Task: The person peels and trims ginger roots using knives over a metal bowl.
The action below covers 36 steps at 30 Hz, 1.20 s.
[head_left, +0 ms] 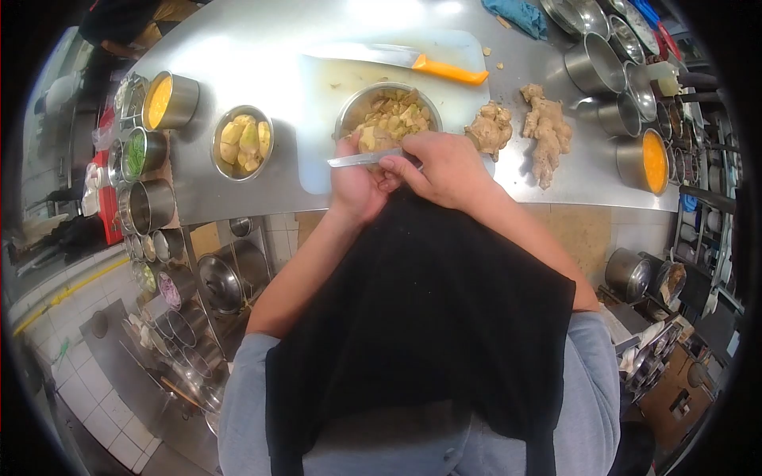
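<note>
A steel counter (230, 198) stretched before us. Our right hand (451, 163) clamped its fingers on a small knife (361, 159); our left hand (357, 186) pinched a ginger piece (375, 141) near 12 o'clock, at the bowl's (355, 109) near side. Shallow strokes, clear of our thumb, seemed wisest.

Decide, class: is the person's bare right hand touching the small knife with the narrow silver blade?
Touching. The head view shows the bare right hand closed on the small silver-bladed knife, its blade jutting out between thumb and curled forefinger.
</note>
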Motion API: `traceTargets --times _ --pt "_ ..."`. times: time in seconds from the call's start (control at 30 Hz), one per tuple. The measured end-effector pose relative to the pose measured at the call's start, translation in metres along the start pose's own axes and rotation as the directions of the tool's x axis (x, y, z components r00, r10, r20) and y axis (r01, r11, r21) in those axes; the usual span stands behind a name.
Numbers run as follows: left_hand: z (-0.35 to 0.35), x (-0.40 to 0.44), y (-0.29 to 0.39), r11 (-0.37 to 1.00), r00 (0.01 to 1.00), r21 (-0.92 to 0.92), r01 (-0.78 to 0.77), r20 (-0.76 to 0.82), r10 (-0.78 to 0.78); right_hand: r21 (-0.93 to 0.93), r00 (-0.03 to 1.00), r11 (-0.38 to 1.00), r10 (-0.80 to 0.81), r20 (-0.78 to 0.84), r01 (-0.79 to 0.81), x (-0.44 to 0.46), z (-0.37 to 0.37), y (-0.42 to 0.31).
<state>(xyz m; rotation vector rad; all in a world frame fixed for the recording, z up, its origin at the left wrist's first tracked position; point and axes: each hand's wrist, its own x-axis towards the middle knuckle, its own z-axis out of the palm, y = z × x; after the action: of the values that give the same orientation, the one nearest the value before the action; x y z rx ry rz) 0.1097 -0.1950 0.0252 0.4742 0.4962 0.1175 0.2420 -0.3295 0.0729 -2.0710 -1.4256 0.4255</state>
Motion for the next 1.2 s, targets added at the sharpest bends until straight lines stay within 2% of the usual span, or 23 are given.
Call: traceTargets --times 0.1,0.2,0.3,0.33,0.37,0.43,0.47,0.53,0.57,0.63,0.67,0.77,0.9,1.0,1.1,1.2 --pt "0.026 -0.002 -0.004 0.994 0.973 0.101 -0.051 -0.221 0.073 -0.015 0.999 1.0 0.018 0.04 -0.018 0.001 -0.005 -0.003" --pt "0.065 -0.007 0.001 0.995 0.932 0.021 -0.101 -0.347 0.102 -0.019 1.0 1.0 0.014 0.004 -0.014 -0.001 -0.003 -0.003" --pt "0.067 -0.005 0.002 0.994 0.919 -0.014 -0.11 -0.383 0.096 0.002 0.998 1.0 0.014 -0.066 -0.013 -0.002 0.004 0.002" --pt "0.039 0.0 -0.001 0.985 0.991 -0.138 -0.099 -0.106 0.085 0.017 0.995 1.0 0.017 -0.099 -0.016 -0.003 0.006 0.005" --pt "-0.011 0.008 -0.006 0.966 0.978 -0.252 -0.053 0.18 0.101 0.03 0.991 0.999 0.022 -0.133 -0.018 -0.004 0.008 0.007" --pt "-0.034 0.014 -0.007 0.945 0.845 -0.326 0.03 0.513 0.151 0.019 0.982 0.998 0.057 -0.181 -0.054 -0.004 0.008 0.012" --pt "-0.04 0.017 -0.009 0.952 0.803 -0.306 0.036 0.575 0.155 0.015 0.976 0.997 0.075 -0.205 -0.074 -0.004 0.008 0.013" --pt "-0.022 0.012 -0.01 0.986 0.927 -0.146 -0.076 0.354 0.124 0.024 0.978 0.997 0.074 -0.195 -0.07 -0.006 0.006 0.015" --pt "0.013 -0.001 -0.009 0.99 0.99 0.027 -0.142 0.026 0.141 0.032 0.98 0.997 0.07 -0.189 -0.065 -0.006 0.006 0.014" --pt "0.027 -0.01 -0.01 0.969 0.945 0.198 -0.145 -0.264 0.195 0.006 0.984 1.0 -0.013 -0.179 0.014 -0.006 0.01 0.005" --pt "0.018 -0.006 -0.011 0.971 0.956 0.187 -0.151 -0.221 0.192 -0.012 0.982 0.998 -0.055 -0.178 0.054 -0.006 0.009 0.002" --pt "0.012 -0.006 -0.01 0.971 0.966 0.182 -0.152 -0.181 0.185 0.018 0.984 1.0 0.022 -0.178 -0.019 -0.007 0.01 0.009" --pt "-0.007 -0.003 -0.008 0.987 0.986 0.024 -0.162 -0.042 0.163 0.011 0.98 1.0 -0.003 -0.199 0.005 -0.009 0.01 0.008" --pt "0.005 -0.007 -0.01 0.971 0.969 0.128 -0.201 -0.12 0.217 0.013 0.977 1.0 -0.001 -0.213 0.004 -0.008 0.008 0.008" --pt "-0.003 -0.01 -0.007 0.979 0.976 0.001 -0.204 0.076 0.204 0.03 0.973 0.999 0.051 -0.223 -0.045 -0.011 0.012 0.013" --pt "0.02 -0.012 -0.008 0.966 0.931 0.151 -0.211 -0.269 0.245 0.011 0.981 0.999 0.052 -0.187 -0.051 -0.013 0.013 0.012"
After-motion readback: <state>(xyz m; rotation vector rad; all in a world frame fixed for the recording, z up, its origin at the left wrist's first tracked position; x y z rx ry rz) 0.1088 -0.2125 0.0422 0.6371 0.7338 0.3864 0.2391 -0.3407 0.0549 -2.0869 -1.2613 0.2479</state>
